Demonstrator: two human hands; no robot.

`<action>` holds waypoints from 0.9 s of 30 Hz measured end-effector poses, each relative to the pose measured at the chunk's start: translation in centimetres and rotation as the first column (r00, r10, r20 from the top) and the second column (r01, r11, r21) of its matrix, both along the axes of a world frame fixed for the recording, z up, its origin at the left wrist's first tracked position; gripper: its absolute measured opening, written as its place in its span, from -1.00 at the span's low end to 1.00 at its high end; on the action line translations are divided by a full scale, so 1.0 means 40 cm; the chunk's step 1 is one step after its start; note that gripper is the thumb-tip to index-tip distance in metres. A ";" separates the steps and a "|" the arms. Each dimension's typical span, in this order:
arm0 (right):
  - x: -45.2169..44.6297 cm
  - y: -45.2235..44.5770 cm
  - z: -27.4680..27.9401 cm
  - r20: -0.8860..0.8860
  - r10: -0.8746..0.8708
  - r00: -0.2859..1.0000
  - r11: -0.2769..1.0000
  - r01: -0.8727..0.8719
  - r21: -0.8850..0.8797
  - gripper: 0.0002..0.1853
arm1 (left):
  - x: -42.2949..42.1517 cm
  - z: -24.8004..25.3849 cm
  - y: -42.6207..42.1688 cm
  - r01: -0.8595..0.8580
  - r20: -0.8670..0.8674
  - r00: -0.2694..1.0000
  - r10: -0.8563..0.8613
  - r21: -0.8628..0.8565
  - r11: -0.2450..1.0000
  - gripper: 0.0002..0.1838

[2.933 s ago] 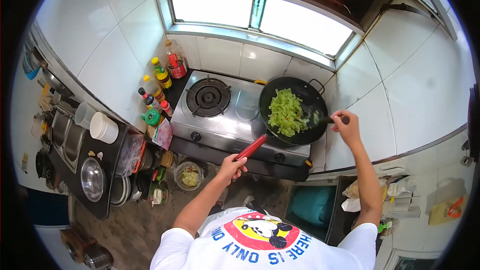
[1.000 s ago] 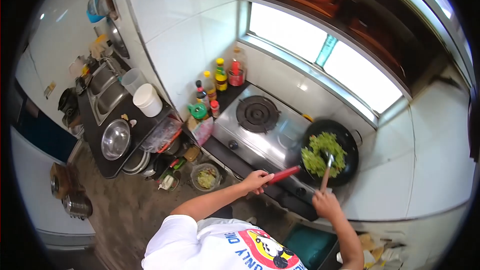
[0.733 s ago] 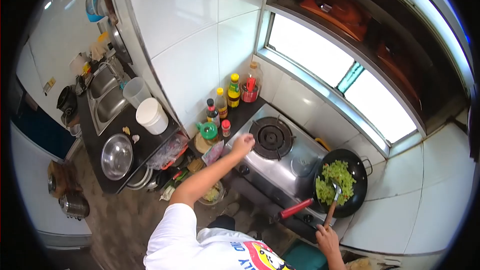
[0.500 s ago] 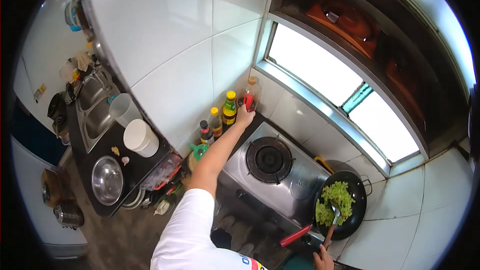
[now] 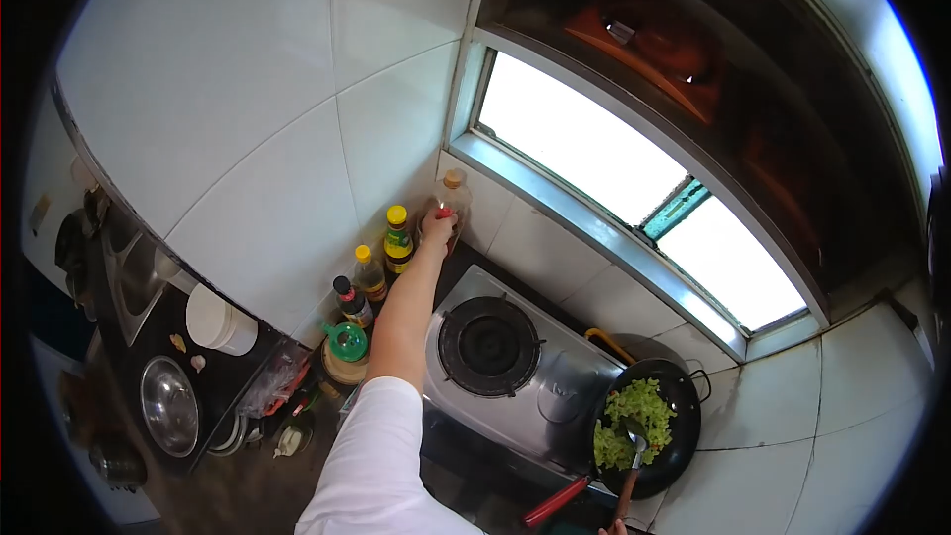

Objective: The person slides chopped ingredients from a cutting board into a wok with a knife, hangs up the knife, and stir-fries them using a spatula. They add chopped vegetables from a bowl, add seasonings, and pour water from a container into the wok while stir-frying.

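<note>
My left hand (image 5: 437,228) reaches into the back corner, its fingers closed at the red grip of a large clear plastic bottle (image 5: 453,194) with a tan cap. Beside it stand a yellow-capped bottle (image 5: 398,240), a second, smaller yellow-capped bottle (image 5: 370,277) and a dark-capped bottle (image 5: 353,303). At the bottom edge, only a little of my right hand (image 5: 614,528) shows, around the wooden handle of a metal cooking spatula (image 5: 631,471). The spatula's head rests among chopped green vegetables (image 5: 634,414) in a black wok (image 5: 678,446) with a red handle.
A bare burner (image 5: 488,347) lies left of the wok on the steel stove (image 5: 572,376). A green-topped container (image 5: 347,342) stands near my forearm. On the left counter are a metal bowl (image 5: 169,406) and a white bucket (image 5: 220,321). A dark shelf (image 5: 535,0) overhangs the window.
The view has shifted, so the stove and bottles appear further left. My left hand now covers more of the bottle's red grip. Less of my right hand shows at the bottom edge.
</note>
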State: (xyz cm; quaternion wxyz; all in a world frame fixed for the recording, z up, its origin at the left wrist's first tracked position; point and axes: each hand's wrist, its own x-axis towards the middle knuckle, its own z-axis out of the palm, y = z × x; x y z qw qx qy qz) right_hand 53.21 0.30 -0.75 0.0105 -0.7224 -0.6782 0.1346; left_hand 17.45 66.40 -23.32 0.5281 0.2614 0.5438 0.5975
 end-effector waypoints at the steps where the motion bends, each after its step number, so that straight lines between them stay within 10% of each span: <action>1: 0.000 -0.001 0.000 -0.005 0.001 1.000 1.000 -0.001 0.007 -0.50 | 0.008 0.042 -0.025 -0.011 -0.048 0.999 0.010 -0.010 1.000 -0.75; 4: 0.010 -0.002 0.003 0.009 0.032 0.999 0.999 -0.032 0.008 -0.48 | 0.009 0.116 -0.080 -0.004 0.128 0.992 -0.001 0.038 0.999 -0.78; 14: 0.078 -0.014 0.079 0.077 0.216 0.973 0.976 -0.216 -0.003 -0.54 | -0.050 0.470 -0.332 0.341 -0.218 0.925 -0.312 0.115 0.933 -0.80; 19: 0.155 0.045 0.086 0.263 0.246 0.933 0.859 -0.335 0.387 -0.68 | -0.069 0.701 -0.568 0.554 -0.395 0.790 -0.469 0.129 0.823 -0.75; 27: -0.117 0.305 0.208 -0.339 0.462 0.819 0.697 -0.100 0.710 -0.78 | -0.041 0.690 -0.919 0.675 -0.473 0.694 -0.542 0.167 0.718 -0.75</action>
